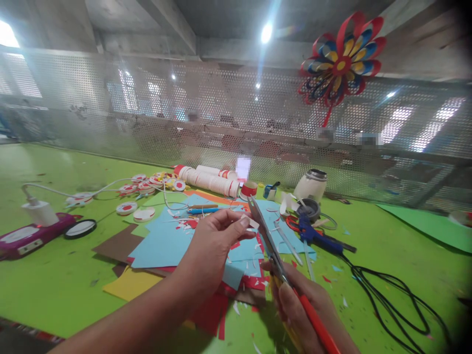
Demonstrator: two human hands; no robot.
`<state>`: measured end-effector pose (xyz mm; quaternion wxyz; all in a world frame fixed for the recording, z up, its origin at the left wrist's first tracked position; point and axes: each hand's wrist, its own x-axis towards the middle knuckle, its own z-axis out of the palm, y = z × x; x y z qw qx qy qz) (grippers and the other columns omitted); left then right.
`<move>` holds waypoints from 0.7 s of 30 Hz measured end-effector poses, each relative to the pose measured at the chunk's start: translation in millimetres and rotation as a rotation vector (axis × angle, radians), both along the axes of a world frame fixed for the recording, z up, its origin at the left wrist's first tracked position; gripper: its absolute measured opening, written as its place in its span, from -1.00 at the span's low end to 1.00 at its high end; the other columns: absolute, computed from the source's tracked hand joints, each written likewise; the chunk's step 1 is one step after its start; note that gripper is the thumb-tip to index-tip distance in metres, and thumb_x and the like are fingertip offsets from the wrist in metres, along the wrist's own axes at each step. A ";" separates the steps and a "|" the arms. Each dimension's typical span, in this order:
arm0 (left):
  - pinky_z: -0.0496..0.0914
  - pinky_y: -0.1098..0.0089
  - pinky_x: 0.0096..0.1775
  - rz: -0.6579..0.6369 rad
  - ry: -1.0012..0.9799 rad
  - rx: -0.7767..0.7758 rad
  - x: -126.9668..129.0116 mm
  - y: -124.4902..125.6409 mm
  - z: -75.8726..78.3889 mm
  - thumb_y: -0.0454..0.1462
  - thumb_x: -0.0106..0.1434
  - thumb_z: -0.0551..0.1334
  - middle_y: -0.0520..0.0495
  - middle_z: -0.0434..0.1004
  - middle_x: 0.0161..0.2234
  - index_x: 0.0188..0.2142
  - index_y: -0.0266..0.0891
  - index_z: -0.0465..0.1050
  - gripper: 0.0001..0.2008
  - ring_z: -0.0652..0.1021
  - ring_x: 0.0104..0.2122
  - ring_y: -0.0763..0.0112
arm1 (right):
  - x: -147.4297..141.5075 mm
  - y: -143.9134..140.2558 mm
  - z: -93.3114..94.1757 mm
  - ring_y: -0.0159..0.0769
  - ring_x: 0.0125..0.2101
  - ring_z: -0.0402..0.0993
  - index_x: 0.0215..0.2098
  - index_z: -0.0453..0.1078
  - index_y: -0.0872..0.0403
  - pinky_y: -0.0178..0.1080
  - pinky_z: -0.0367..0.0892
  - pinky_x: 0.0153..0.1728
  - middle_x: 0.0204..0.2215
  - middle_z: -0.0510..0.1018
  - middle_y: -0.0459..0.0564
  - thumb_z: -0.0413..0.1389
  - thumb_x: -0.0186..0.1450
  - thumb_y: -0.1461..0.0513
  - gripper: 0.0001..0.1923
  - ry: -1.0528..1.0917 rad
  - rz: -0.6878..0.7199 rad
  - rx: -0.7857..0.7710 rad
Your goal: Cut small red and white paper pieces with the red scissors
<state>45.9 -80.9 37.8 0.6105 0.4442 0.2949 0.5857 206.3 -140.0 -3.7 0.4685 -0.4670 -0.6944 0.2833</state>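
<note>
My left hand (217, 241) pinches a small piece of white paper (251, 222) between thumb and fingers. Wrapped around the red and yellow handles of a pair of scissors (271, 246) is my right hand (298, 300). The blades point up and away, close beside the white paper; whether they touch it I cannot tell. Beneath both hands lie light blue paper sheets (162, 246), with red, brown and yellow sheets under them. Red and white paper scraps are scattered over the sheets.
A blue glue gun (319, 237) with a black cord lies to the right, near a cream bottle (311, 184). White cardboard tubes (208, 182) lie at the back. At left sits a purple power strip (37, 238). A paper flower (341, 64) stands before the perforated screen (147, 118).
</note>
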 end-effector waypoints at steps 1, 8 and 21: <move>0.37 0.29 -0.13 0.001 0.005 -0.002 -0.5 0.2 -0.1 -0.25 0.10 0.31 -0.02 0.51 -0.39 -0.49 -0.26 0.43 -0.87 0.51 -0.28 0.38 | 0.4 -0.2 0.0 -0.40 -0.68 0.23 -0.17 0.43 0.06 -0.37 0.18 -0.69 -0.66 0.30 -0.14 -0.05 0.30 -0.04 -0.59 0.014 0.001 -0.035; 0.36 0.30 -0.15 0.007 0.038 -0.017 -3.9 3.9 0.6 -0.22 0.10 0.30 -0.07 0.52 -0.28 -0.46 -0.27 0.44 -0.85 0.51 -0.28 0.38 | -0.6 -0.9 4.3 -0.37 -0.60 0.30 -0.16 0.43 0.10 -0.33 0.25 -0.57 -0.61 0.37 -0.08 -0.06 0.28 -0.09 -0.52 0.037 -0.027 -0.106; 0.44 0.27 -0.26 0.063 -0.034 0.080 -20.3 22.2 15.6 -0.32 0.14 0.24 -0.10 0.53 -0.48 -0.45 -0.33 0.36 -0.90 0.55 -0.43 0.36 | 3.9 -2.8 13.6 -0.34 -0.61 0.34 -0.25 0.50 0.01 -0.30 0.31 -0.49 -0.67 0.35 -0.13 -0.09 0.25 -0.15 -0.48 -0.156 0.012 -0.050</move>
